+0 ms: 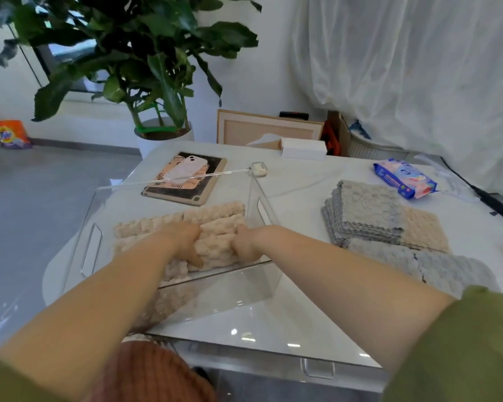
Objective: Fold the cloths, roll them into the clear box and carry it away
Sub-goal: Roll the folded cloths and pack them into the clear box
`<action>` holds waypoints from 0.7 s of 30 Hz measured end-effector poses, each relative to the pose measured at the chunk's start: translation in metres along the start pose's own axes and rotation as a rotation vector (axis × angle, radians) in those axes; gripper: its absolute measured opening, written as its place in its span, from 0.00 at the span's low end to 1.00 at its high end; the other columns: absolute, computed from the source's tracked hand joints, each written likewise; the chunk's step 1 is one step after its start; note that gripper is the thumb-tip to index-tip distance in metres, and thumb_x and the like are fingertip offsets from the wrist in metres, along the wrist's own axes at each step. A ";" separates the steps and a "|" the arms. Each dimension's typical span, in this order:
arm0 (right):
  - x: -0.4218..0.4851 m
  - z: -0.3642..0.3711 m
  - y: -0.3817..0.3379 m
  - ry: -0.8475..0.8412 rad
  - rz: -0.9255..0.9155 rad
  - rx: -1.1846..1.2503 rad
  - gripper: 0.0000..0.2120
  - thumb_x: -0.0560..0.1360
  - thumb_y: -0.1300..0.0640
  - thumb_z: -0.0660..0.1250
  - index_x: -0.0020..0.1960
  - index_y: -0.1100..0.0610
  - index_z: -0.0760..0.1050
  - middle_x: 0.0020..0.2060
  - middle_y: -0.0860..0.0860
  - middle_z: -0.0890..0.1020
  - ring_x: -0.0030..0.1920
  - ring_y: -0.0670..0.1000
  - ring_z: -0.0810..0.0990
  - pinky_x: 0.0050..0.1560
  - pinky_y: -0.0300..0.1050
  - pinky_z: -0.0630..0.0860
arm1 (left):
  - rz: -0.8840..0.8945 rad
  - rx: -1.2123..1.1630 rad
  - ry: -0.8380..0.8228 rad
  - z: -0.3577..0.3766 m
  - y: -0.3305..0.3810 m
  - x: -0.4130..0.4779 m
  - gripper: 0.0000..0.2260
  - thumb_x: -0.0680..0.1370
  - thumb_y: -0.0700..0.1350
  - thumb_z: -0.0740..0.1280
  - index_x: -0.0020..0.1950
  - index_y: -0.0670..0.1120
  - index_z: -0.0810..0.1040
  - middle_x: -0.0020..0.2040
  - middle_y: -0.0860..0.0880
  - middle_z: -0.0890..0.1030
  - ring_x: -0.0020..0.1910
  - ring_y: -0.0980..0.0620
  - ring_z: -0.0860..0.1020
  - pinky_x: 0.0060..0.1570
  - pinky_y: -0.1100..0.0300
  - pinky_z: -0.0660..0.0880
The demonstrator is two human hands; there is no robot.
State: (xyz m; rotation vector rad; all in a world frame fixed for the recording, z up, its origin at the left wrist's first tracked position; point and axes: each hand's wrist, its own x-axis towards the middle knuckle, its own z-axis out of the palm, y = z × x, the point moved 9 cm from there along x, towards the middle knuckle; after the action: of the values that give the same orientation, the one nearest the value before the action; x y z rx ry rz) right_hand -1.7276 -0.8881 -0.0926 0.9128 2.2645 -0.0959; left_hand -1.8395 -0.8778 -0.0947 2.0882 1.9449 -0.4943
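Beige cloth (215,233) lies bunched inside the clear box (91,250) on the white bench (302,326), with both hands pressed into it.

Left hand (186,245) and right hand (246,246) reach over the box's near wall side by side, each grip closed tight, fingers curled into the same thick fold of cloth. Right of the box, a stack of grey cloths (366,213) sits on a second beige cloth (424,230), and a loose grey cloth (453,268) is spread nearer the person. Behind the box lie a tablet (206,192) with a phone (186,169) on it and a small earbud case (259,168). A white carton (302,148) and a pack of wipes (404,178) sit further back. A potted plant (145,59) stands beyond the bench's far left corner.
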 end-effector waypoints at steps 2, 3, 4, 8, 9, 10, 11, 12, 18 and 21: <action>-0.005 -0.003 -0.002 0.006 -0.017 0.033 0.14 0.78 0.62 0.56 0.59 0.65 0.75 0.55 0.61 0.75 0.51 0.56 0.70 0.54 0.46 0.70 | 0.019 -0.153 -0.064 0.009 -0.003 0.000 0.23 0.67 0.59 0.75 0.48 0.48 0.67 0.45 0.50 0.72 0.45 0.50 0.70 0.41 0.57 0.67; -0.005 -0.005 -0.001 0.015 -0.010 0.060 0.13 0.78 0.63 0.57 0.58 0.65 0.76 0.52 0.60 0.76 0.49 0.55 0.70 0.49 0.45 0.70 | 0.020 -0.235 -0.080 0.012 -0.005 -0.001 0.23 0.66 0.59 0.75 0.46 0.49 0.66 0.44 0.51 0.71 0.43 0.50 0.70 0.40 0.57 0.67; -0.007 -0.007 0.000 0.015 -0.007 0.078 0.13 0.77 0.64 0.58 0.59 0.65 0.76 0.52 0.59 0.77 0.47 0.54 0.71 0.45 0.44 0.70 | 0.017 -0.310 -0.083 0.011 -0.007 -0.003 0.22 0.66 0.58 0.76 0.44 0.50 0.66 0.44 0.51 0.72 0.42 0.51 0.70 0.39 0.58 0.67; -0.020 -0.011 0.001 0.058 0.041 0.056 0.17 0.80 0.62 0.55 0.67 0.65 0.69 0.71 0.63 0.64 0.61 0.58 0.70 0.58 0.46 0.68 | -0.004 -0.247 -0.017 0.005 -0.007 -0.004 0.18 0.68 0.56 0.75 0.41 0.49 0.68 0.40 0.51 0.71 0.39 0.51 0.69 0.38 0.58 0.66; -0.025 -0.012 0.001 0.064 0.061 0.052 0.18 0.81 0.61 0.54 0.69 0.65 0.66 0.74 0.63 0.56 0.67 0.59 0.67 0.60 0.47 0.66 | -0.013 -0.159 -0.001 0.002 -0.004 -0.005 0.17 0.69 0.56 0.74 0.43 0.48 0.71 0.41 0.50 0.73 0.40 0.51 0.70 0.40 0.57 0.68; -0.028 -0.012 0.001 0.061 0.078 0.051 0.19 0.81 0.61 0.52 0.71 0.64 0.63 0.75 0.62 0.51 0.70 0.59 0.64 0.61 0.47 0.66 | -0.018 -0.085 -0.002 0.000 0.001 -0.006 0.18 0.70 0.57 0.73 0.47 0.46 0.73 0.44 0.49 0.75 0.43 0.50 0.72 0.44 0.57 0.70; -0.030 -0.009 0.003 0.050 0.082 0.033 0.20 0.82 0.60 0.51 0.72 0.64 0.62 0.75 0.63 0.49 0.71 0.60 0.62 0.62 0.48 0.66 | -0.023 -0.044 -0.019 -0.002 0.007 -0.007 0.21 0.70 0.58 0.72 0.52 0.45 0.74 0.49 0.48 0.77 0.46 0.49 0.74 0.47 0.57 0.72; -0.027 -0.009 0.003 0.045 0.089 0.043 0.20 0.82 0.59 0.51 0.72 0.64 0.61 0.75 0.63 0.50 0.72 0.60 0.61 0.62 0.48 0.65 | -0.037 -0.041 -0.043 -0.002 0.007 -0.008 0.23 0.70 0.59 0.72 0.56 0.45 0.74 0.52 0.47 0.77 0.49 0.49 0.74 0.49 0.57 0.72; -0.027 -0.015 0.006 0.088 0.081 0.103 0.18 0.80 0.55 0.55 0.67 0.61 0.68 0.67 0.60 0.69 0.66 0.58 0.69 0.64 0.50 0.69 | -0.081 -0.062 -0.049 -0.012 0.011 -0.020 0.22 0.70 0.63 0.70 0.53 0.48 0.71 0.50 0.51 0.76 0.46 0.51 0.73 0.44 0.59 0.69; -0.045 -0.025 0.004 0.157 0.014 0.138 0.16 0.80 0.58 0.56 0.65 0.62 0.70 0.64 0.59 0.73 0.57 0.56 0.72 0.55 0.45 0.69 | -0.101 -0.013 -0.001 -0.020 0.010 -0.024 0.22 0.68 0.63 0.72 0.52 0.50 0.72 0.51 0.51 0.77 0.49 0.52 0.75 0.46 0.59 0.72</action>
State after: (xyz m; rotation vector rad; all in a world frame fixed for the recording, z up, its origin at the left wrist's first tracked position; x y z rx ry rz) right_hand -1.7161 -0.9035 -0.0447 1.0395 2.4202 -0.1819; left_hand -1.8289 -0.8924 -0.0671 1.9891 2.0557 -0.5007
